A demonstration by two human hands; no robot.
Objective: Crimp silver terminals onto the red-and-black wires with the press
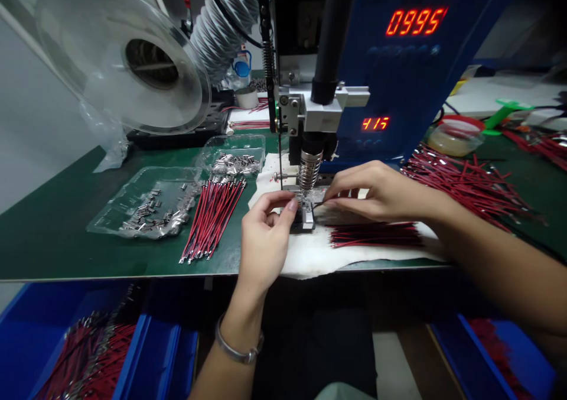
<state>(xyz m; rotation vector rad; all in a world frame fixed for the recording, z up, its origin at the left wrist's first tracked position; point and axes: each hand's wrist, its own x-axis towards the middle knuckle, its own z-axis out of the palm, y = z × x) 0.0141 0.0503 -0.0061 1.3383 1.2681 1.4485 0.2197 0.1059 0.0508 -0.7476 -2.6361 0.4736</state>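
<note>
Green matting [66, 228] covers the workbench, and a white cloth [310, 258] is spread at its near edge in front of a blue machine [398, 75] with red number displays. Under the machine's coiled metal head [309, 166] a small dark fixture [305, 218] is set on the cloth.

The left hand [264, 237], with a bangle [237, 348] at the wrist, is held at the fixture's left side. Its thumb and forefinger are closed together there; what lies between them is too small to be made out. The right hand [376, 193] is rested on the cloth just right of the fixture, its fingertips pinched on a thin wire [322, 202] whose end is laid at the fixture below the head.

A bundle of red wires [376, 234] is laid on the cloth beneath the right wrist, and a loose pile [469, 181] is spread further right. Another wire bundle [213, 217] and two clear trays [146, 208] of small metal pieces are seen left of the cloth. Blue bins [66, 341] are placed below the bench.
</note>
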